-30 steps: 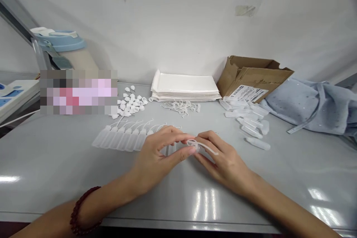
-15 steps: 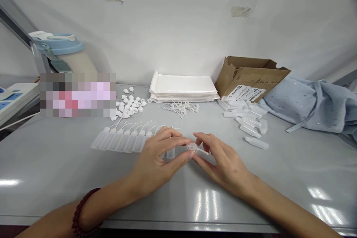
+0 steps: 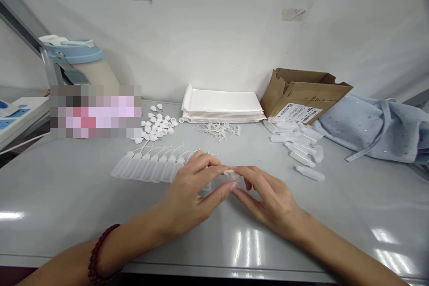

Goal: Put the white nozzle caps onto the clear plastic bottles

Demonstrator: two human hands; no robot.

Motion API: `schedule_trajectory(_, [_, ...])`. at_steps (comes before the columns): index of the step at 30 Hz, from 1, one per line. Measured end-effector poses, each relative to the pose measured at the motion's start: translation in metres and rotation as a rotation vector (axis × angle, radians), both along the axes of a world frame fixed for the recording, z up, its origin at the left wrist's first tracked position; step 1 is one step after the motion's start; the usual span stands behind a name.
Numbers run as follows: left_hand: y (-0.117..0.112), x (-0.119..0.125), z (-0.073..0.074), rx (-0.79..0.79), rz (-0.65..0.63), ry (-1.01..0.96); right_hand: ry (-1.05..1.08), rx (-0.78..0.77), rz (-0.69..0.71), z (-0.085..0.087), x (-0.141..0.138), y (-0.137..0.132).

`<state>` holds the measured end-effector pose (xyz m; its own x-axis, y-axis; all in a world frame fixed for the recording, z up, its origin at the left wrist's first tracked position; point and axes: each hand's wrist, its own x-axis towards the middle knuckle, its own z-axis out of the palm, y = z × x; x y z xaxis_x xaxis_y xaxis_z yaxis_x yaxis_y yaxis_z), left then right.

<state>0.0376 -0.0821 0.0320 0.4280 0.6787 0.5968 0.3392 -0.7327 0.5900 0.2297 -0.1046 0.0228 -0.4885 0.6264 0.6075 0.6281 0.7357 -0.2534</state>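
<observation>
A small translucent squeeze bottle is held mouth end toward me above the table, between the fingertips of both hands. My left hand is closed on its left side with thumb and index finger. The index finger and thumb of my right hand press on its right side. The strap on its neck is mostly covered by fingers. Behind my left hand lies a row of similar bottles with thin straps on their necks; the row's right end is partly hidden.
White nozzle caps and a pile of loose straps lie farther back. Loose bottles lie at right, before a cardboard box and blue cloth. White envelopes are stacked against the wall. A tumbler stands at left.
My right index finger has come down onto the bottle's top edge. The strap that stuck out to the right is now covered. The view has shifted slightly.
</observation>
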Motion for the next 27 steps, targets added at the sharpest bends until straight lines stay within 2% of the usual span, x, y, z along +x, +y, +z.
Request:
schedule_trajectory(9, [0.0007, -0.0001, 0.0028, 0.039, 0.004, -0.038, 0.027, -0.029, 0.009, -0.0017, -0.001, -0.0017])
schedule_trajectory(20, [-0.0006, 0.0026, -0.0032, 0.088, -0.043, -0.066, -0.093, 0.004, 0.016, -0.0035, 0.0002, -0.0058])
schedule_trajectory(27, [-0.0009, 0.0024, -0.0015, 0.087, -0.087, 0.015, -0.085, -0.04, 0.028, -0.0016, -0.0009, -0.008])
